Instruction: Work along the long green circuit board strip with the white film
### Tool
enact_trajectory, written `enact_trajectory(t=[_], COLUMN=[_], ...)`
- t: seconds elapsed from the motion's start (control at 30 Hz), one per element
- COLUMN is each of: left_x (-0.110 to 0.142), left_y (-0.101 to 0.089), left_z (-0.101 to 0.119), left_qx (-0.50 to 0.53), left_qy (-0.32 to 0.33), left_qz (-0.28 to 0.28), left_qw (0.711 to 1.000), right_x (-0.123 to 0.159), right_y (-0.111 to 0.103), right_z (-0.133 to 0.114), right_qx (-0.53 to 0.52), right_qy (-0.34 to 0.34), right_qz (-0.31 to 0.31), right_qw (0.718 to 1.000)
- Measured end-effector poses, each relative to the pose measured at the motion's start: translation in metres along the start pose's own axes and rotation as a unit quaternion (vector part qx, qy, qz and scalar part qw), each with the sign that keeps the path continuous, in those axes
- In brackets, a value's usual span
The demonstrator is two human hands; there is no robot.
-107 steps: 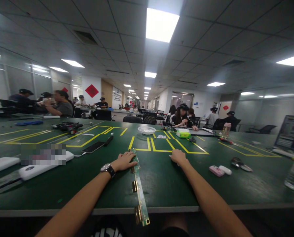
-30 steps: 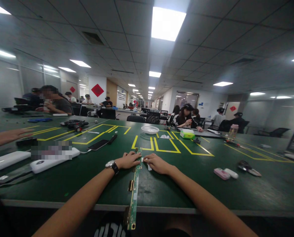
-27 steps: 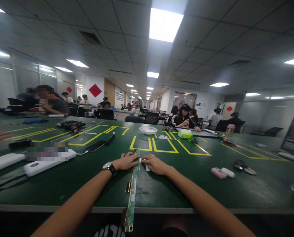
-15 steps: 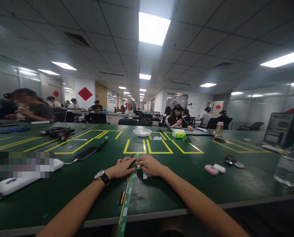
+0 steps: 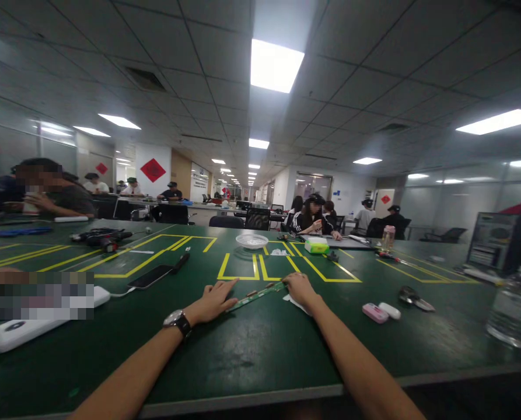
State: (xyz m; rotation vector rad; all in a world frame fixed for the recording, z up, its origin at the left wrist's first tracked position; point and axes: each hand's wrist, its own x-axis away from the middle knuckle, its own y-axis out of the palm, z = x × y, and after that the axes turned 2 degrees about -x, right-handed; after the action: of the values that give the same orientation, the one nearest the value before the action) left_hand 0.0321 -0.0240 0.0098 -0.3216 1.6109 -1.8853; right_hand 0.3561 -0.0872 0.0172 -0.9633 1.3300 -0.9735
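Observation:
A narrow green circuit board [image 5: 260, 294] with copper-coloured tabs along one edge lies slanted between my hands, above the dark green tabletop. My right hand [image 5: 301, 290] has its fingers closed around the board's far right end. A white piece, like paper or cloth [image 5: 296, 302], shows below that hand; how it is held is hidden. My left hand [image 5: 212, 300], with a watch on the wrist, has fingers stretched out and thumb apart. Its thumb lies at the board's near left end, seemingly touching it.
Ahead are a clear round dish [image 5: 251, 241] and a green tissue pack [image 5: 316, 245]. A phone [image 5: 152, 276] and white power strip [image 5: 50, 321] lie left. Right are a pink case [image 5: 374, 313], a bottle [image 5: 514, 306] and a monitor [image 5: 496, 242]. Another person's hand [image 5: 0, 277] reaches in at left.
The board has swung from pointing toward me to lying crosswise. My right hand has moved right with its end; my left hand's fingers have come off its top. The view has tilted slightly upward.

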Motion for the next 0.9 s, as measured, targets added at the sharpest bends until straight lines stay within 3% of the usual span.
enact_trajectory(t=[0.1,0.2,0.47,0.6,0.7,0.8,0.9], left_x=[-0.001,-0.001,0.001,0.001,0.001,0.001,-0.001], left_y=[0.001,0.000,-0.003,-0.006,-0.009,-0.012,-0.013], left_z=[0.002,0.005,0.005,0.006,0.009,0.010,0.007], left_qx=[-0.002,-0.003,0.005,0.004,0.001,-0.003,-0.018], left_qy=[0.013,0.018,0.001,-0.004,0.001,0.008,0.013], left_qz=[-0.002,0.003,0.006,0.010,0.021,0.038,0.058], left_qw=[1.000,1.000,1.000,1.000,1.000,0.999,0.998], right_x=[0.006,0.007,0.002,0.001,-0.001,-0.002,-0.004], right_y=[0.005,0.013,0.022,0.013,0.005,0.002,0.002], right_z=[0.035,0.051,0.056,0.054,0.045,0.032,0.012], right_qx=[0.029,0.028,0.022,0.020,0.030,0.021,-0.009], right_qy=[0.128,0.159,0.145,0.118,0.112,0.087,0.019], right_qz=[-0.007,-0.020,-0.057,-0.006,0.019,-0.025,-0.038], right_qw=[0.991,0.987,0.987,0.993,0.993,0.996,0.999])
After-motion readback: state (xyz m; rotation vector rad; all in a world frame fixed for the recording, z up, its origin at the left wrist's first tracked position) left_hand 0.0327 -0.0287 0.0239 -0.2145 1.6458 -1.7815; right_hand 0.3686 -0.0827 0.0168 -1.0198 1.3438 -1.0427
